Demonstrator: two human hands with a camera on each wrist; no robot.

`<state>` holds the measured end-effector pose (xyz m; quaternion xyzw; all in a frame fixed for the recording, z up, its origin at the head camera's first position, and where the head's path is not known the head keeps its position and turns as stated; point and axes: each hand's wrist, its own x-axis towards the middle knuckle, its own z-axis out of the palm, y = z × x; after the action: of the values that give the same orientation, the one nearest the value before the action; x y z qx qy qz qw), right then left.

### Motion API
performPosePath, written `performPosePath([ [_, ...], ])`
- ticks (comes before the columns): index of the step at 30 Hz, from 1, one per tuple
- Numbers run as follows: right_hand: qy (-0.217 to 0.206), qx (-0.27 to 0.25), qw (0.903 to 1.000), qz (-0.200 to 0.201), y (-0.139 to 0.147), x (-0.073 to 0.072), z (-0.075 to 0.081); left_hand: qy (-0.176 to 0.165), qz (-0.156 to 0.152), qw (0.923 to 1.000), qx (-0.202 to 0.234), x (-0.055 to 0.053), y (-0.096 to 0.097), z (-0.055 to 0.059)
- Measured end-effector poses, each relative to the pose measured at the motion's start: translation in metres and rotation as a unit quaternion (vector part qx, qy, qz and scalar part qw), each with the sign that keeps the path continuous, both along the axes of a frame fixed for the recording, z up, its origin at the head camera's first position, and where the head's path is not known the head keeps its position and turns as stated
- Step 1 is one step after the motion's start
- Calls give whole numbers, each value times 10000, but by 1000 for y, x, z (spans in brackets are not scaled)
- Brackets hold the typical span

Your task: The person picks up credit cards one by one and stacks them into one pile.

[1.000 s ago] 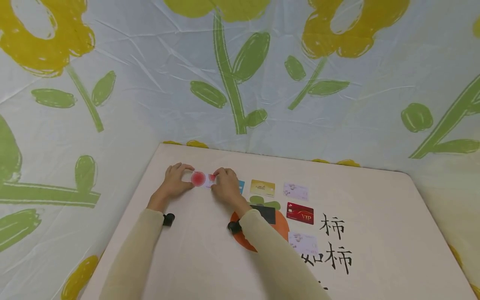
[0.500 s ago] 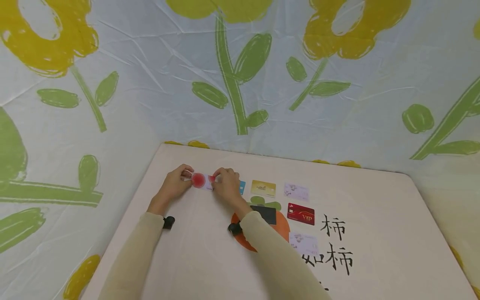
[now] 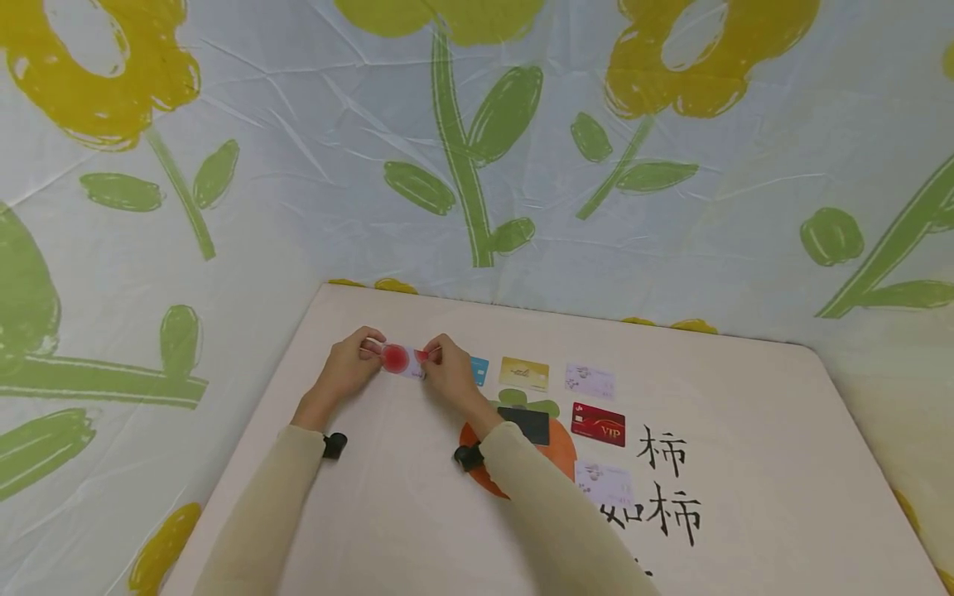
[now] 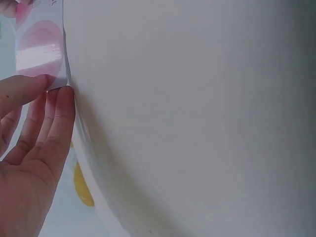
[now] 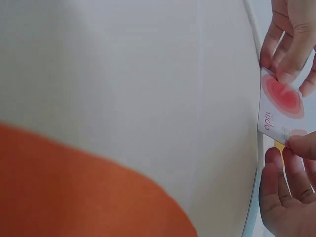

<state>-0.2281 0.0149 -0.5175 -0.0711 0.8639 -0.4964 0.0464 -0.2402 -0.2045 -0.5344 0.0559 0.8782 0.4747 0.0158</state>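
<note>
A white card with red circles (image 3: 397, 358) is pinched at both ends between my hands, near the far left part of the table. My left hand (image 3: 346, 366) grips its left end; in the left wrist view, thumb and fingertips close on the card's edge (image 4: 39, 54). My right hand (image 3: 450, 374) pinches the opposite end, thumb on the printed face, as the right wrist view shows beside the card (image 5: 279, 103). The card appears held up off the table. Just right of my right hand lies a blue card (image 3: 480, 371), partly hidden by it.
A gold card (image 3: 525, 373), a pale floral card (image 3: 590, 380), a red VIP card (image 3: 599, 424), a dark card (image 3: 527, 425) and another pale card (image 3: 602, 480) lie on the table (image 3: 358, 513), around a printed orange persimmon (image 3: 561, 451). A flowered cloth (image 3: 298, 165) hangs behind.
My left fingers have curled in closer on the card's left end, and the card has tilted slightly. Both hands stay at nearly the same spot; the other cards have not moved.
</note>
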Motion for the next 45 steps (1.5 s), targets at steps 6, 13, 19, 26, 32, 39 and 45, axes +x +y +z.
performPosePath([
  [6,-51,-311,9995,-39,8,0,-2,41,-26,10000,76,7,4,2],
  [13,79,-545,9984,-135,27,5,5,-62,-145,9985,528,17,13,6],
  [19,39,-747,9971,-146,47,14,8,-270,-296,9954,876,24,28,11],
  [26,-247,-1069,9939,-103,72,24,15,-405,-543,9895,1280,31,47,15],
  [32,-469,-1153,9919,-237,92,31,17,-506,-712,9870,1351,37,64,20],
  [39,-565,-1123,9914,-374,114,41,16,-509,-984,9817,1549,45,85,20],
  [45,-542,-915,9930,-522,130,49,17,-566,-1089,9783,1668,49,101,18],
])
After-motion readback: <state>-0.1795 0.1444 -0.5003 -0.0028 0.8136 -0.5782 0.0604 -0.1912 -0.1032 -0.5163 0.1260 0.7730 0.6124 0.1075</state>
